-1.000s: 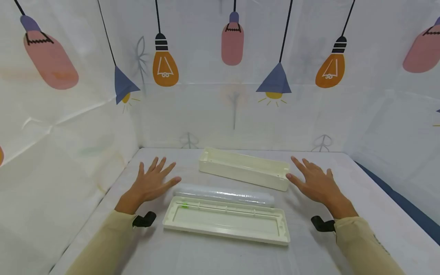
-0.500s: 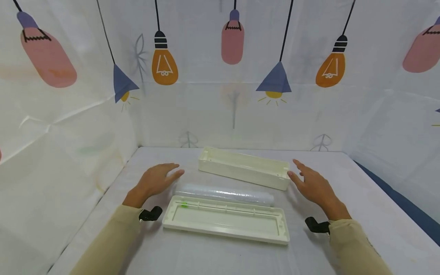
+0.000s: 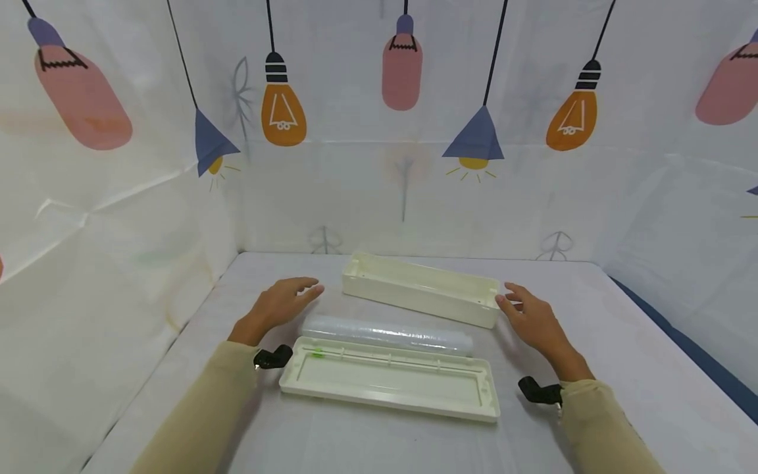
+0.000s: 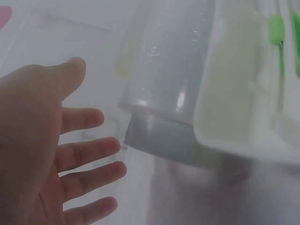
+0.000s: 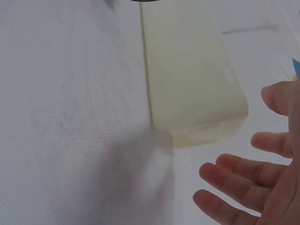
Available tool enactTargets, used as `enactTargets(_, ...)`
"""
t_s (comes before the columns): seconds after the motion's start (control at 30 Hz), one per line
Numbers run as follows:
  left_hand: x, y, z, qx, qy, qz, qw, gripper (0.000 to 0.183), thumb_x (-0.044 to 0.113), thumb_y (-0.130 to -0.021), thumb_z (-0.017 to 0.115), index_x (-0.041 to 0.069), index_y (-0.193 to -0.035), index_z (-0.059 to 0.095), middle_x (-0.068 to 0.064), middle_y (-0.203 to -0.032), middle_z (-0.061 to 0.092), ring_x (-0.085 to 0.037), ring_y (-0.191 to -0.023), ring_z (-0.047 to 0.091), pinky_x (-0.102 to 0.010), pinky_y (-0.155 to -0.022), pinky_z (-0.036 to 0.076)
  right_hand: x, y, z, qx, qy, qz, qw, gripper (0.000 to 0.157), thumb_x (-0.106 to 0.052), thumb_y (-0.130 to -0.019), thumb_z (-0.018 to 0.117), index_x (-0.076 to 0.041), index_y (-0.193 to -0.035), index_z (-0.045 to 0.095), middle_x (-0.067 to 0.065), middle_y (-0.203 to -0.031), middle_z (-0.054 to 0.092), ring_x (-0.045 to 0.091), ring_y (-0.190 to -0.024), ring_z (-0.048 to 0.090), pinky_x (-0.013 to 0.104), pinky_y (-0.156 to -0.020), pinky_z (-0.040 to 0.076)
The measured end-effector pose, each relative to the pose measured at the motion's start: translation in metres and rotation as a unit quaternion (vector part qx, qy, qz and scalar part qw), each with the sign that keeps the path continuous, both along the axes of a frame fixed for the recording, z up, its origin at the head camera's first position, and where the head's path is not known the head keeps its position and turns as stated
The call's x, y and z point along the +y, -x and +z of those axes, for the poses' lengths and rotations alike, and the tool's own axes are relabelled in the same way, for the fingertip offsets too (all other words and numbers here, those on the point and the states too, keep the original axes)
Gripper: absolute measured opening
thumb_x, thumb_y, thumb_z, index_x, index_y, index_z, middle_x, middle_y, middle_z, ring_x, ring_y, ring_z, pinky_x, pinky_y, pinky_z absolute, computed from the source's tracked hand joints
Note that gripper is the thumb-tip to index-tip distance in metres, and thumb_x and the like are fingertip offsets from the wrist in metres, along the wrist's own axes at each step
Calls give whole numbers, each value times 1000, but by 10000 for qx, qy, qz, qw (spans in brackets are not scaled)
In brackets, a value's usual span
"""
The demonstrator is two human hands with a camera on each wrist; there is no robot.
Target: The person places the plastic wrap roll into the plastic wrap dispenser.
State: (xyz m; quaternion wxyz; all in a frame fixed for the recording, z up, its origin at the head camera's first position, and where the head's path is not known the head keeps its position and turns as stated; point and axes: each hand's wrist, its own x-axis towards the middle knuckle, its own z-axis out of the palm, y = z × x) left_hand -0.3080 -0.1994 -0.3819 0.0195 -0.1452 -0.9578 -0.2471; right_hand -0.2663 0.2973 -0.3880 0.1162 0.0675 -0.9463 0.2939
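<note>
A long cream box, open at the top, lies at the back of the table. In front of it is a roll of clear plastic film. Nearest the person lies a flat cream lid, inner side up, with a rail and a small green slider. My left hand hovers left of the box, beyond the roll's left end, its fingers loosely spread and holding nothing. By the box's right end is my right hand, fingers relaxed; in the right wrist view a gap shows between them and the box.
A white cloth covers the table. White sheets printed with lamps hang behind and at both sides. A black wrist camera mount sits at the left cuff, another at the right.
Both hands have moved inward; the left also went forward towards the box. Their spread fingers have relaxed and bent slightly. The box, roll and lid have stayed in place.
</note>
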Motion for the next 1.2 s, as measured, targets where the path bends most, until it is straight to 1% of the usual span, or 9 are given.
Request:
enactTargets(0.23,5,16,-2,-225,-465,-164,9985,60,51,-104,47,7,-142,56,-16,-138,59,-37,-125,55,-63,-100,42,-3,2,-2,-166,357,-143,9991,61,-42,-107,44,5,-146,43,33,-131,57,47,-115,59,61,-92,48)
enactTargets(0.37,7,24,-3,-268,-814,-295,9959,55,44,-105,49,3,-141,57,-18,-138,59,-38,-125,55,-57,-102,44,-6,5,-5,-350,674,-151,9970,58,-38,-107,46,6,-146,43,33,-132,57,44,-111,63,52,-85,55)
enactTargets(0.47,10,28,-1,-357,-987,-361,9938,52,40,-106,49,1,-139,57,-19,-134,61,-37,-120,58,-55,-100,46,-7,7,-7,-513,975,-98,9939,59,-38,-107,47,6,-147,42,34,-132,56,42,-108,65,45,-79,58)
enactTargets(0.6,17,32,3,-708,-1280,-384,9885,51,38,-107,48,1,-140,57,-19,-134,61,-33,-114,62,-52,-98,48,-8,7,-7,-626,1222,-63,9905,59,-37,-107,48,6,-147,41,35,-131,56,41,-107,65,43,-78,59)
enactTargets(0.67,21,36,4,-956,-1520,-371,9830,50,37,-107,48,0,-141,55,-20,-136,59,-33,-115,62,-51,-97,49,-8,6,-7,-672,1326,-63,9889,59,-37,-107,48,7,-147,40,35,-131,56,41,-107,65,43,-79,59)
enactTargets(0.77,25,41,4,-1365,-2010,-242,9697,51,37,-106,50,0,-142,54,-20,-136,58,-34,-119,60,-48,-97,50,-9,7,-6,-752,1518,-79,9855,60,-36,-107,48,7,-147,39,36,-131,56,41,-107,65,42,-80,59)
enactTargets(0.9,32,47,3,-1663,-2547,-20,9526,50,34,-106,51,-1,-141,53,-22,-136,58,-36,-120,59,-46,-97,51,-10,8,-6,-868,1758,-97,9805,60,-35,-106,50,7,-148,38,35,-131,55,40,-107,64,40,-81,59)
enactTargets(1.1,41,53,2,-1754,-2808,82,9436,52,33,-107,50,-1,-146,47,-22,-145,50,-37,-124,56,-46,-100,50,-13,6,-5,-1045,2084,-101,9724,60,-32,-106,51,7,-149,36,36,-134,52,41,-112,62,37,-83,59)
enactTargets(1.2,44,57,0,-1840,-3027,111,9351,52,31,-107,50,-1,-148,44,-22,-147,48,-38,-126,54,-45,-103,47,-13,4,-4,-1123,2176,-140,9695,61,-32,-106,51,7,-151,33,36,-136,50,42,-115,61,36,-83,59)
